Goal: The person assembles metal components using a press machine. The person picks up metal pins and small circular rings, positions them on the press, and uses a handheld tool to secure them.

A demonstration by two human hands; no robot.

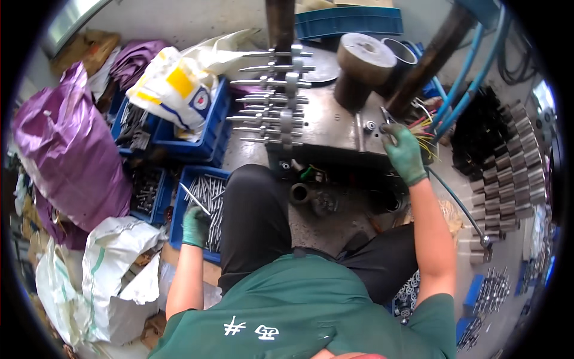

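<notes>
L hand (196,227), 1 of 2 in green fabric gloves, has its grip closed on 1 slim silver metal rod (195,199), straight, smooth, held at a slant above a blue rectangular plastic bin (176,230). Bin is full of loose silver metal rods (214,194), same slim type, dozens, too jumbled for an exact no.

R hand (405,154) is at the R end of a grey flat metal tabletop (326,107), fingers bent at 1 slim pointed metal piece (385,113); can't tell if grip is clenched on it or just touching.

On tabletop's L edge: 1 upright metal rack (286,122) w/ approx 8 silver pointed rods (256,112), roughly horiz., one above another. Near R hand: 1 thick round steel block (366,52) on a narrower post, 2 blue flexible hoses (460,81), plus a bunch of thin yellow & red wires (426,128), qty unclear.

Far L: 1 big shiny purple woven sack (72,143), crumpled; 1 white woven sack w/ green stripe (110,269), creased; 1 white-and-yellow plastic bag (173,90) atop blue crates. Far R: stacked smooth steel cylinders (508,173), many; below, 2 blue bins w/ metal parts (473,291).
</notes>
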